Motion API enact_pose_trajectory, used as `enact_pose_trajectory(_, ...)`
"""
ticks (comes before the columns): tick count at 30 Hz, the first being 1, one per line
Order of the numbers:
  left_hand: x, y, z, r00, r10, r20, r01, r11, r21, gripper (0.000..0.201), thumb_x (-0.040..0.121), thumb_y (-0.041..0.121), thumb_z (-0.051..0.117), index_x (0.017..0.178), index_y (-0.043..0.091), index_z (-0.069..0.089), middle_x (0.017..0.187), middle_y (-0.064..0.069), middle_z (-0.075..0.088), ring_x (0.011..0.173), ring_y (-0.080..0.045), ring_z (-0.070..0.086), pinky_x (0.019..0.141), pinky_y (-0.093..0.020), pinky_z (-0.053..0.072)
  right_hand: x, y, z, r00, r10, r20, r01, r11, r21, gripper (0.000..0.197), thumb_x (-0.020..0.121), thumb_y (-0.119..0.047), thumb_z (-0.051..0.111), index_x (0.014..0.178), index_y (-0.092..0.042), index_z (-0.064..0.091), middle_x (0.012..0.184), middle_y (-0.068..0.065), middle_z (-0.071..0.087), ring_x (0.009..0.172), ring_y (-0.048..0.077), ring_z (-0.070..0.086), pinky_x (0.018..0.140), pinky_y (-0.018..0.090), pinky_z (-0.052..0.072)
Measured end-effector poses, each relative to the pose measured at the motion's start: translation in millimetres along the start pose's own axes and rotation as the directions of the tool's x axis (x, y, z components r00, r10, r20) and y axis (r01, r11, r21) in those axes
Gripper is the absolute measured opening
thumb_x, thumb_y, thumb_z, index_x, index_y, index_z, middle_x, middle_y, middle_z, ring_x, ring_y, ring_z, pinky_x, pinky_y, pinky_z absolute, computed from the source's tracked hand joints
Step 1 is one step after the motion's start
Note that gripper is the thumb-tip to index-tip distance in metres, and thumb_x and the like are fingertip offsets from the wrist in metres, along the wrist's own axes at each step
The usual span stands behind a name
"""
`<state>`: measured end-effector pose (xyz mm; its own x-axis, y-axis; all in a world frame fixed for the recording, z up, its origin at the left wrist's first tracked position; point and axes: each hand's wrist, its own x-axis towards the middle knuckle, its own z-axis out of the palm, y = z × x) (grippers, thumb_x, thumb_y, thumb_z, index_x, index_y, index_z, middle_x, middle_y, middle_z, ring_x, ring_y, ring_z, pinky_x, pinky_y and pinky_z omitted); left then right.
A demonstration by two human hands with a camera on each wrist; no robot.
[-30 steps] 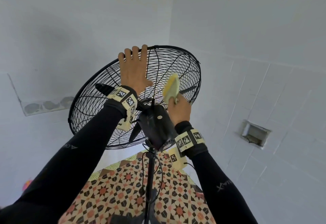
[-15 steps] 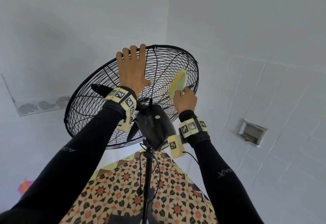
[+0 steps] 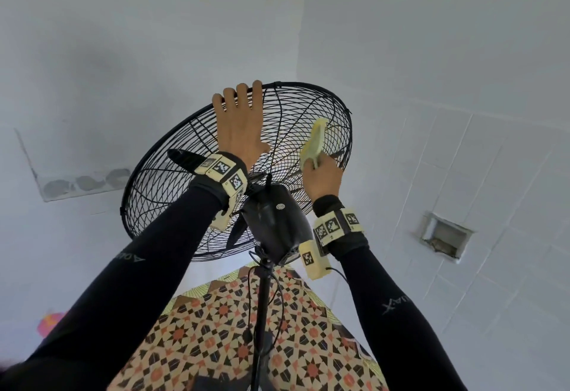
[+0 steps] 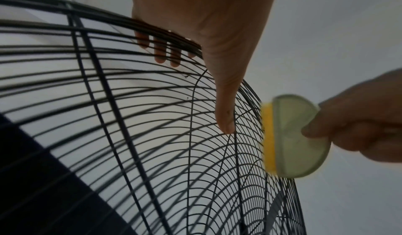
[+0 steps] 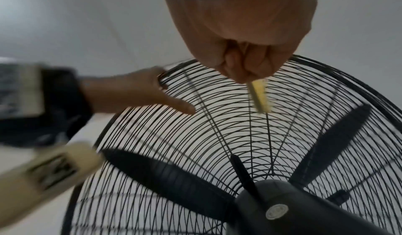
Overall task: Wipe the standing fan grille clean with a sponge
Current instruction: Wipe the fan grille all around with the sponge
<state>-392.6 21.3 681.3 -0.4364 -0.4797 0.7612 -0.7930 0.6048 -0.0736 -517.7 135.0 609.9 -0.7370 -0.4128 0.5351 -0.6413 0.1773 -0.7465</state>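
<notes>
The black wire fan grille (image 3: 172, 193) tilts upward on its stand. My left hand (image 3: 239, 125) lies on the top of the rear grille, its fingertips hooked over the rim (image 4: 165, 37) and its thumb spread on the wires. My right hand (image 3: 322, 178) pinches a yellow sponge (image 3: 314, 141) with a pale green backing. The sponge's yellow face presses against the rear grille on the upper right, seen edge-on in the right wrist view (image 5: 260, 96) and close to the left thumb in the left wrist view (image 4: 291, 135). Black blades (image 5: 169, 175) sit still inside the grille.
The dark motor housing (image 3: 274, 221) sits between my wrists, on a black pole (image 3: 260, 313) with a hanging cord. Patterned floor tiles (image 3: 216, 344) lie below. A white tiled wall with a small recess (image 3: 444, 238) stands close on the right.
My right hand has slid the sponge up and to the right along the rear grille, toward the rim. The left hand has kept its hold on the top.
</notes>
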Motion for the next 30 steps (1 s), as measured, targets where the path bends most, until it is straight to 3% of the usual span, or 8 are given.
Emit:
enact_pose_trajectory(4, 1, -4, 2, 1.000, -0.009, 0.000, 0.009, 1.000, 0.017, 0.132, 0.059, 0.061, 0.094, 0.156, 0.008, 0.020, 0.144, -0.020, 0.042, 0.128, -0.042, 0.046, 0.111, -0.059, 0.035, -5, -1, -12, 0.969, -0.175, 0.172, 0.171, 0.985, 0.037, 0.021, 0.094, -0.018, 0.058, 0.103, -0.005, 0.072, 0.084, 0.007, 0.066, 0.068, 0.020, 0.057, 0.058, 0.025, 0.041)
enact_pose_trajectory(10, 0, 4, -1, 1.000, 0.013, 0.020, -0.013, 1.000, 0.002, 0.132, 0.062, 0.060, 0.092, 0.157, 0.009, 0.017, 0.148, -0.019, 0.040, 0.131, -0.041, 0.043, 0.113, -0.058, 0.032, 22, -9, -27, 0.990, 0.139, -0.030, -0.139, 0.990, -0.007, 0.029, 0.098, -0.020, 0.054, 0.114, 0.001, 0.065, 0.114, 0.017, 0.068, 0.104, 0.034, 0.064, 0.079, 0.029, 0.047)
enact_pose_trajectory(13, 1, 0, 1, 1.000, -0.013, 0.017, 0.013, 1.000, -0.003, 0.132, 0.061, 0.058, 0.094, 0.156, 0.008, 0.018, 0.147, -0.020, 0.040, 0.131, -0.043, 0.043, 0.113, -0.060, 0.032, 7, -21, -15, 0.991, -0.125, 0.055, 0.126, 0.992, -0.013, 0.029, 0.094, -0.025, 0.055, 0.106, -0.004, 0.071, 0.094, 0.011, 0.073, 0.079, 0.027, 0.067, 0.067, 0.028, 0.053)
enact_pose_trajectory(15, 1, -5, 3, 1.000, -0.019, 0.001, 0.019, 1.000, -0.004, 0.132, 0.059, 0.057, 0.095, 0.156, 0.008, 0.020, 0.146, -0.020, 0.041, 0.129, -0.043, 0.044, 0.112, -0.060, 0.033, -3, -25, -16, 0.953, -0.247, 0.174, 0.251, 0.968, -0.005, 0.031, 0.090, -0.026, 0.055, 0.104, -0.006, 0.074, 0.080, 0.005, 0.068, 0.063, 0.018, 0.059, 0.054, 0.019, 0.044)
enact_pose_trajectory(17, 0, -6, 3, 1.000, 0.000, -0.004, 0.000, 1.000, -0.012, 0.132, 0.059, 0.057, 0.095, 0.156, 0.009, 0.021, 0.145, -0.019, 0.042, 0.128, -0.042, 0.045, 0.111, -0.059, 0.033, 1, -25, -27, 0.967, -0.204, 0.154, 0.201, 0.979, 0.034, 0.034, 0.089, -0.027, 0.057, 0.107, -0.005, 0.075, 0.084, 0.005, 0.069, 0.064, 0.014, 0.058, 0.054, 0.013, 0.042)
enact_pose_trajectory(22, 0, 2, 0, 1.000, 0.000, 0.009, 0.000, 1.000, -0.009, 0.130, 0.059, 0.057, 0.095, 0.155, 0.010, 0.021, 0.146, -0.018, 0.042, 0.130, -0.041, 0.044, 0.112, -0.058, 0.033, 18, -28, -38, 0.997, 0.027, -0.071, -0.028, 1.000, -0.008, 0.030, 0.097, -0.019, 0.055, 0.114, 0.003, 0.066, 0.114, 0.016, 0.068, 0.101, 0.032, 0.063, 0.080, 0.027, 0.046)
enact_pose_trajectory(26, 2, 0, 1, 0.999, -0.036, 0.003, 0.036, 0.999, -0.002, 0.131, 0.057, 0.057, 0.096, 0.154, 0.010, 0.022, 0.145, -0.019, 0.043, 0.129, -0.041, 0.045, 0.113, -0.058, 0.033, 7, -39, -30, 0.972, -0.209, 0.108, 0.210, 0.978, 0.002, 0.028, 0.095, -0.019, 0.057, 0.110, -0.003, 0.073, 0.097, 0.010, 0.072, 0.081, 0.025, 0.066, 0.069, 0.026, 0.054)
enact_pose_trajectory(30, -1, 1, 2, 1.000, -0.015, 0.005, 0.015, 1.000, 0.019, 0.132, 0.058, 0.061, 0.093, 0.155, 0.011, 0.019, 0.146, -0.017, 0.041, 0.130, -0.040, 0.045, 0.113, -0.057, 0.033, 22, -25, -50, 0.998, -0.050, 0.045, 0.048, 0.998, 0.042, 0.027, 0.091, -0.026, 0.057, 0.099, -0.004, 0.073, 0.093, 0.010, 0.069, 0.082, 0.026, 0.062, 0.068, 0.025, 0.044)
